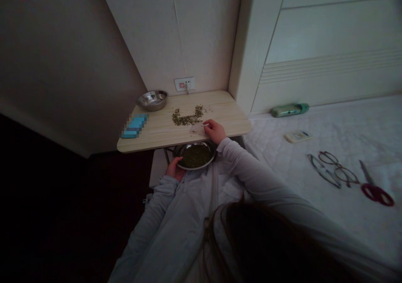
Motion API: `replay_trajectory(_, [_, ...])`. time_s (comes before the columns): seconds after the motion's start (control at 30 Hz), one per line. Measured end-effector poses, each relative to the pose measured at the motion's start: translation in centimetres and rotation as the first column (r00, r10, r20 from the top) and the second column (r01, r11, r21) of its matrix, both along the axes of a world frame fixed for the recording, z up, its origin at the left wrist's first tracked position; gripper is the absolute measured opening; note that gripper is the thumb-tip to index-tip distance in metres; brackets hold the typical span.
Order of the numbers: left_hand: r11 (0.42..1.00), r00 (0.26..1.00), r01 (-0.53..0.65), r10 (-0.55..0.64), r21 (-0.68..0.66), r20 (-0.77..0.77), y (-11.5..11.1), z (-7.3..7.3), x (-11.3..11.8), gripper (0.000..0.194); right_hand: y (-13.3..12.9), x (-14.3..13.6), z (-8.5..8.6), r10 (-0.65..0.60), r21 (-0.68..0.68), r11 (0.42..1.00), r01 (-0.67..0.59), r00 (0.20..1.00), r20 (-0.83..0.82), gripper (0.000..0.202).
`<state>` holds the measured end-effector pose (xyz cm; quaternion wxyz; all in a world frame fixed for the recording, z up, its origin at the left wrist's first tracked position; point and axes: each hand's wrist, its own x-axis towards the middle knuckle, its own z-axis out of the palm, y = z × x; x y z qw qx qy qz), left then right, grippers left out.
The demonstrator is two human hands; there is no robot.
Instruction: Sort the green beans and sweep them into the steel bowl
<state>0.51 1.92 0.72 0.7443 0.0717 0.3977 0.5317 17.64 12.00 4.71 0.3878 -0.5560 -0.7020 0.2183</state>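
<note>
My left hand (175,170) grips the left rim of a steel bowl (198,168), which sits at my lap just below the table's front edge. Small dark green grains (197,155), like mung beans, fill the bottom of that bowl. Over the front of the wooden table (153,130), my right hand (215,131) pinches a small clear plastic piece (197,128) against the surface; its exact kind is hard to make out. Just beyond the plastic, loose green beans (187,119) lie in a curved band, with a few stray ones to the right.
Another steel bowl (153,102) stands at the table's back left, behind a blurred blue object (135,126). A wall socket (184,84) holds a plug. On the bed to the right are a green case (289,110), a pale device (297,136), two pairs of glasses (337,168) and red-handled scissors (377,193).
</note>
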Motion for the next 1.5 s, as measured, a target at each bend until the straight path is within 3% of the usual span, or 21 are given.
replay_trajectory(1.0, [0.999, 0.999, 0.031, -0.031, 0.029, 0.016, 0.1, -0.2, -0.1, 0.031, 0.0, -0.1, -0.2, -0.009, 0.009, 1.000, 0.009, 1.000, -0.002, 0.027])
replay_trajectory(1.5, [1.000, 0.999, -0.025, 0.025, 0.000, -0.036, -0.3, 0.9, 0.4, 0.022, -0.3, -0.2, 0.0, -0.020, 0.017, 1.000, 0.020, 1.000, 0.020, 0.027])
